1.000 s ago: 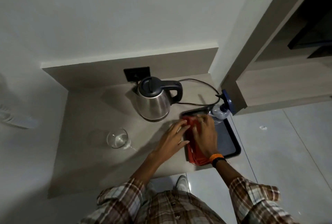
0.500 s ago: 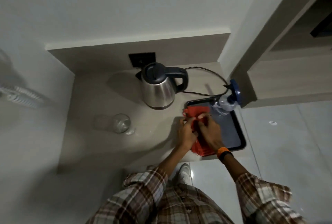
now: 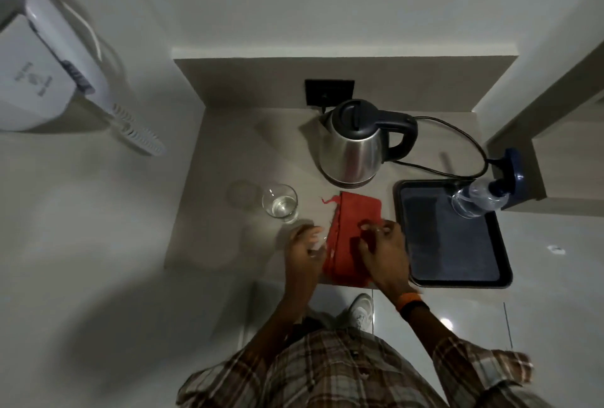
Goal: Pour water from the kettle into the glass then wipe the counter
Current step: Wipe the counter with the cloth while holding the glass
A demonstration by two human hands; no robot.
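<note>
A steel kettle with a black lid and handle stands at the back of the beige counter. To its front left is a clear glass with water in it. A red cloth lies flat on the counter between the glass and a black tray. My right hand presses down on the cloth's near half with its fingers on top. At the cloth's left edge my left hand is curled, pinching that edge just in front of the glass.
The black tray sits at the counter's right end with a clear water bottle on its far corner. The kettle's cord loops behind the tray to a black wall socket. A white wall-mounted unit hangs at far left.
The cloth has come off the tray's edge and now lies spread on the counter left of the tray. Both hands moved left with it, closer to the glass. The camera view shifted.
</note>
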